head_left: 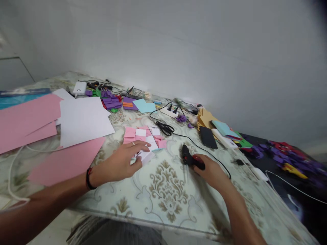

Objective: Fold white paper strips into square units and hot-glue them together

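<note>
My left hand point(122, 160), with a ring and a dark bracelet, rests at the near side of some small pink and white paper pieces point(130, 132). Its fingers are apart over a white piece point(145, 157); whether they grip it is unclear. My right hand point(211, 170) is wrapped round the handle of a black glue gun point(187, 157), whose nozzle points away from me. A black cord runs beside the gun. Black-handled scissors point(165, 128) lie just beyond the paper pieces.
Large pink sheets point(30, 119) and a white sheet point(85, 120) lie at left. A power strip point(169, 111) is at the back. A dark phone point(208, 137) and coloured papers lie at right. Purple pieces point(293, 158) cover a dark surface farther right.
</note>
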Demonstrator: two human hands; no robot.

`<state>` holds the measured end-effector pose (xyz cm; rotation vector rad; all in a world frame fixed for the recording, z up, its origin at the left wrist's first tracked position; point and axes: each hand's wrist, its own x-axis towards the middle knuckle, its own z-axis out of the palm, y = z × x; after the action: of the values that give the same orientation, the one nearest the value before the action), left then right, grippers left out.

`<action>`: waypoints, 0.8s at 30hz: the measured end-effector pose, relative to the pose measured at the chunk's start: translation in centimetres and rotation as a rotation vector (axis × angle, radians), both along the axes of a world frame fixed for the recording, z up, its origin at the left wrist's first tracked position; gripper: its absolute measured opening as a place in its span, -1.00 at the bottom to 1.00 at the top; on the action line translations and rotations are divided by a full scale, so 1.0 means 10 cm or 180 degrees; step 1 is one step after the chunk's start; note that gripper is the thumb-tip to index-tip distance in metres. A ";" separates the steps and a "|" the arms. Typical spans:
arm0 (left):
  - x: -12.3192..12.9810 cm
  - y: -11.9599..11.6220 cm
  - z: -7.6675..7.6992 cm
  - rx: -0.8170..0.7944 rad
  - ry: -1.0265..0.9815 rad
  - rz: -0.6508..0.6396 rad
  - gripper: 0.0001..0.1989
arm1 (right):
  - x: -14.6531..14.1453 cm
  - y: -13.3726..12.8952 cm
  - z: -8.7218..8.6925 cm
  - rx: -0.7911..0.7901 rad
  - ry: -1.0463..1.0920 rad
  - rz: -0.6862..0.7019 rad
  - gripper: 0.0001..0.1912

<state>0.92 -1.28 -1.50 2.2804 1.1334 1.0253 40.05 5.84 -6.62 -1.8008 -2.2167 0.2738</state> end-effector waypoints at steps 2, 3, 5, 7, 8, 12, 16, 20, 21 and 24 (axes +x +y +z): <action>0.00 -0.02 0.01 -0.0070 -0.0037 -0.0110 -0.62 | -0.04 0.05 0.02 -0.0009 -0.0047 -0.0046 -0.64; -0.01 -0.03 0.02 -0.0113 -0.0047 -0.0155 -0.59 | -0.06 0.07 0.04 0.0002 -0.0068 -0.0070 -0.64; -0.02 -0.04 0.04 -0.0194 -0.0051 -0.0209 -0.52 | -0.07 0.06 0.11 0.0039 -0.0089 -0.0098 -0.69; -0.05 -0.05 0.07 -0.0257 -0.0037 -0.0274 -0.48 | -0.07 0.01 0.25 0.0083 -0.0059 -0.0077 -0.75; -0.06 -0.05 0.09 -0.0292 -0.0023 -0.0313 -0.47 | -0.08 -0.03 0.36 0.0118 -0.0014 -0.0056 -0.77; -0.08 -0.04 0.12 -0.0332 0.0016 -0.0399 -0.48 | -0.26 -0.20 0.85 0.0570 0.0763 0.0459 -0.85; -0.07 0.01 0.10 -0.0203 0.0082 -0.0261 -0.53 | -0.69 -0.25 1.08 0.0045 0.1651 0.1556 -0.71; -0.06 0.04 0.09 -0.0097 0.0116 -0.0138 -0.56 | -1.04 -0.21 0.88 -0.0373 0.1954 0.2307 -0.68; -0.05 0.04 0.09 -0.0089 0.0085 -0.0127 -0.57 | -1.08 -0.20 0.82 -0.0477 0.1987 0.2347 -0.70; -0.04 0.03 0.10 -0.0094 -0.0021 -0.0140 -0.56 | -1.12 -0.22 0.71 -0.0569 0.1923 0.2240 -0.73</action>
<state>0.53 -1.01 -0.47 2.2672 1.0837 0.9922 28.88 3.65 0.43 -0.7550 -2.2904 1.0225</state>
